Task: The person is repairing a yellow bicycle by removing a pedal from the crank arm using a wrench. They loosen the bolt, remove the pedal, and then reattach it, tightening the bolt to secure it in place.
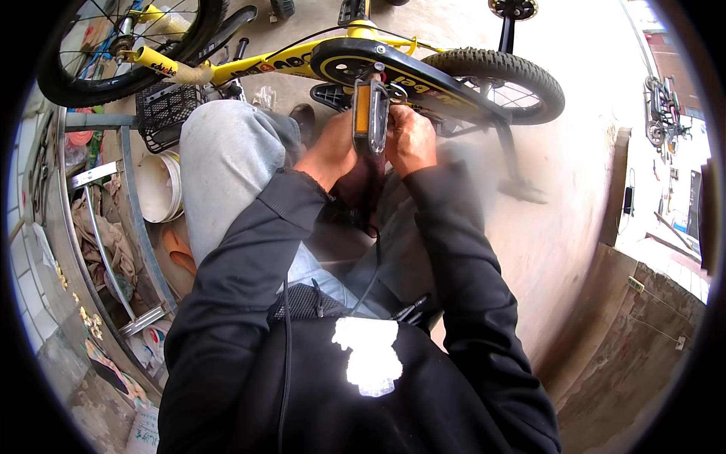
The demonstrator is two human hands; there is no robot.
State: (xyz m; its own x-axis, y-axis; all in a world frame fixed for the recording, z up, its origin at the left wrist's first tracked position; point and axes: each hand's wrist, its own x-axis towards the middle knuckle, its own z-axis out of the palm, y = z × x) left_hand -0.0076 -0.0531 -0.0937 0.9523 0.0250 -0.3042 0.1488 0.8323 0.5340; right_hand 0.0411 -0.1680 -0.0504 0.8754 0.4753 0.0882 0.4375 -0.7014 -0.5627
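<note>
A bicycle (276,60) with a yellow frame is shown on the far side of the floor (563,204), its front wheel (123,48) placed at far left and its rear wheel (522,69) at far right. The near pedal (364,110), fitted with an amber reflector, is seen between the two hands, in front of the dark chain guard (446,87). The left hand (333,151) is set just left of the pedal, its fingers concealed behind it; whether anything is grasped by them cannot be told. The right hand (412,141) is set just right of the pedal, its fingers (401,115) curled inward near the pedal's edge; what is enclosed by them, if anything, cannot be told. A black basket (160,125) and a white bucket (175,181) are located to the left, beyond a denim-clad knee (227,144).
</note>
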